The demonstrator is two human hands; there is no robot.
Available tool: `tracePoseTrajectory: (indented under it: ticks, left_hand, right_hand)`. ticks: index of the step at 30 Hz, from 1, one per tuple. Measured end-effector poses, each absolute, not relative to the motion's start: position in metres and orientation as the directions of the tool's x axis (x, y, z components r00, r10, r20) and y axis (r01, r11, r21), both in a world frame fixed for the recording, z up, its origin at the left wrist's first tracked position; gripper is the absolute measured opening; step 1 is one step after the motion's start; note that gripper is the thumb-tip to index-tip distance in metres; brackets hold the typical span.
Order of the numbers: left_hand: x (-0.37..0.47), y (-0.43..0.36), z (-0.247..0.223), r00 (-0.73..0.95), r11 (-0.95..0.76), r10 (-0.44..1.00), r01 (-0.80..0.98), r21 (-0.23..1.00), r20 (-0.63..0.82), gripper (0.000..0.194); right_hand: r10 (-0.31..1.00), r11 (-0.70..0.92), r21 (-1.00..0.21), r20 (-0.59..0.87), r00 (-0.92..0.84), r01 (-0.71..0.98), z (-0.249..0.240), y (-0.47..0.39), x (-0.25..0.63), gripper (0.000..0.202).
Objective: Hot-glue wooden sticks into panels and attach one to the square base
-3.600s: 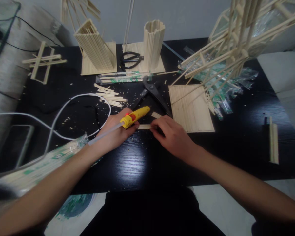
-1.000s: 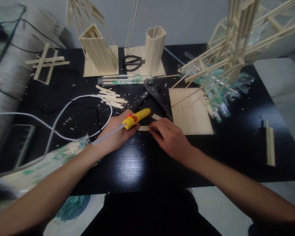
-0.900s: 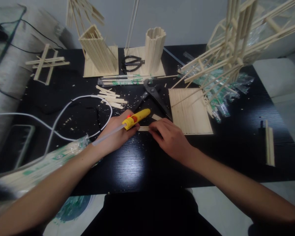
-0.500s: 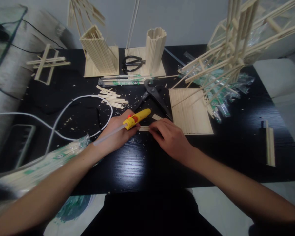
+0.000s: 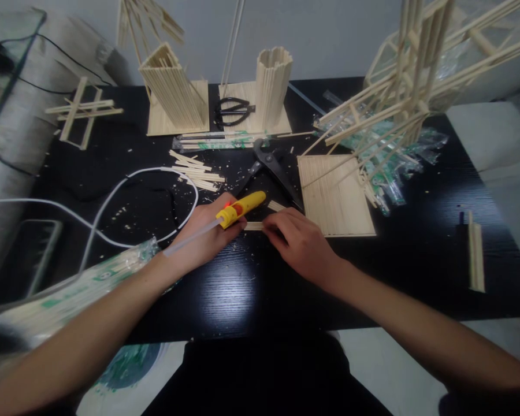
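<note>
My left hand [image 5: 203,232] is wrapped round a yellow hot glue gun [image 5: 245,208]; a translucent glue stick [image 5: 193,238] juts from its back over my wrist. Low on the black table, a few short wooden sticks [image 5: 254,226] lie side by side between my two hands. The fingers of my right hand [image 5: 302,244] are closed on the right end of these sticks, and my left thumb is near their left end. Another short stick piece [image 5: 276,205] shows just beyond my right fingers. Black-handled pliers [image 5: 274,167] lie past the glue gun.
A flat stick panel [image 5: 338,199] is right of my hand. Cut sticks [image 5: 197,173] lie left of the pliers. Behind stand two stick towers [image 5: 173,86] [image 5: 274,86] and black scissors [image 5: 234,111]. A large stick frame [image 5: 409,98] leans at right. A white cable [image 5: 125,179] loops at left.
</note>
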State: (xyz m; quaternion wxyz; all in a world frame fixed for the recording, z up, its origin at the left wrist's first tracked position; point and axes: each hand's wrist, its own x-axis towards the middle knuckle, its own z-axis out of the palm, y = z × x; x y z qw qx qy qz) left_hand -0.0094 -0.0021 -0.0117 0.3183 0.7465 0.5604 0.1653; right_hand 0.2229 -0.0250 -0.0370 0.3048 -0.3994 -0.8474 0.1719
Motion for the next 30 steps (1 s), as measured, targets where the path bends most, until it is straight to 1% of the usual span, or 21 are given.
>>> tracePoseTrajectory:
  ticks: [6,18,30]
  left_hand:
    - [-0.0094,-0.0019,-0.0119,0.323,-0.186,0.942,0.729,0.659,-0.091,0.014]
    - [-0.0093,-0.0022,-0.0123,0.314,-0.165,0.942,0.738,0.654,-0.116,0.015]
    - [-0.0087,-0.0023,-0.0098,0.314,-0.156,0.940,0.745,0.649,-0.135,0.015]
  right_hand:
    - [0.767,0.641,-0.515,0.402,-0.500,0.569,-0.0366,-0.0249,0.2227,0.015]
    - [0.763,0.646,-0.510,0.413,-0.497,0.568,-0.0382,-0.0251,0.2217,0.016]
    - [0.775,0.631,-0.519,0.391,-0.496,0.576,-0.0373,-0.0261,0.2222,0.017]
